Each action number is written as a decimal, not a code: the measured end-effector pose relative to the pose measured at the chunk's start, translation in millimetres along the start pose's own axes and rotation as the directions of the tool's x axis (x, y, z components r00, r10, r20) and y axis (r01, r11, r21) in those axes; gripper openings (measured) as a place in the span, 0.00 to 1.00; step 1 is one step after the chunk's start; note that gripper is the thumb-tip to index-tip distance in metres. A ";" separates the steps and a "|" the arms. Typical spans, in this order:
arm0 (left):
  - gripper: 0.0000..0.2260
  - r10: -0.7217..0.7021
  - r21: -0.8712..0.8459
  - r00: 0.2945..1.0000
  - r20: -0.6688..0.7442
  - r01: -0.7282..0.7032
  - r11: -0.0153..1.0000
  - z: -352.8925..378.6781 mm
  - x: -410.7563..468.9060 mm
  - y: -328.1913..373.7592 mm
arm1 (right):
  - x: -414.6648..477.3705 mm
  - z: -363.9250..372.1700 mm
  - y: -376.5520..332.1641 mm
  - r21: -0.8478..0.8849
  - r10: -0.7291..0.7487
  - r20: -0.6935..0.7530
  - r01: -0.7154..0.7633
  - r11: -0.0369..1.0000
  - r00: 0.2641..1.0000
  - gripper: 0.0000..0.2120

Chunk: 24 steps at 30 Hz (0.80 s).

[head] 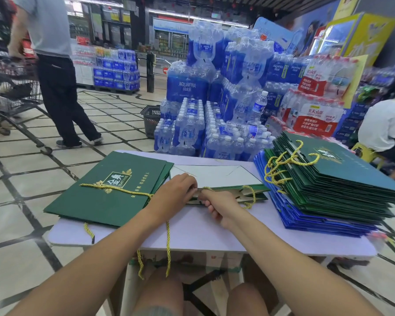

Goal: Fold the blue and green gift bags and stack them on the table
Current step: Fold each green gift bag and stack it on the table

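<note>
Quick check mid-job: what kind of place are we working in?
Most likely a supermarket: shrink-wrapped packs of blue-labelled bottled water stacked on the tiled floor behind the pale table, a dark plastic shopping basket beside them, and a metal shopping trolley at left.

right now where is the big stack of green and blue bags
Head view: the stack sits at the table's right end, just right of the bag being folded in the middle.

Both bare forearms reach up from the bottom corners of the frame and meet near its centre. The left hand (176, 190) lies knuckles up, fingers curled over the near edge of the green bag (217, 176). Just beside it, the right hand (221, 207) pinches the same edge with curled fingers.
</note>
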<state>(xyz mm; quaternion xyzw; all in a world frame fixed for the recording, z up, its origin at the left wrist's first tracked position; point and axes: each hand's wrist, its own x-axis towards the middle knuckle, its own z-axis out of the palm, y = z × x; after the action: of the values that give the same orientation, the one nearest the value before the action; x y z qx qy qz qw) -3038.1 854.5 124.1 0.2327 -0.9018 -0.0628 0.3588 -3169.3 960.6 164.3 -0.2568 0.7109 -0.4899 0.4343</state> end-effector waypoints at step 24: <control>0.13 -0.130 0.012 0.924 0.359 0.134 0.991 -8.9 -16.2 1.4 | 87.8 -41.5 -76.1 -0.708 -0.472 0.285 0.516 0.482 0.834 0.15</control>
<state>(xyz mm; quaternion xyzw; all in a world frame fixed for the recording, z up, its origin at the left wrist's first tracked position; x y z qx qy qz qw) -3022.3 863.7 121.0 0.2752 -0.9340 -0.1339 0.1843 -3253.0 881.3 208.1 -0.6200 0.7327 -0.2410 0.1435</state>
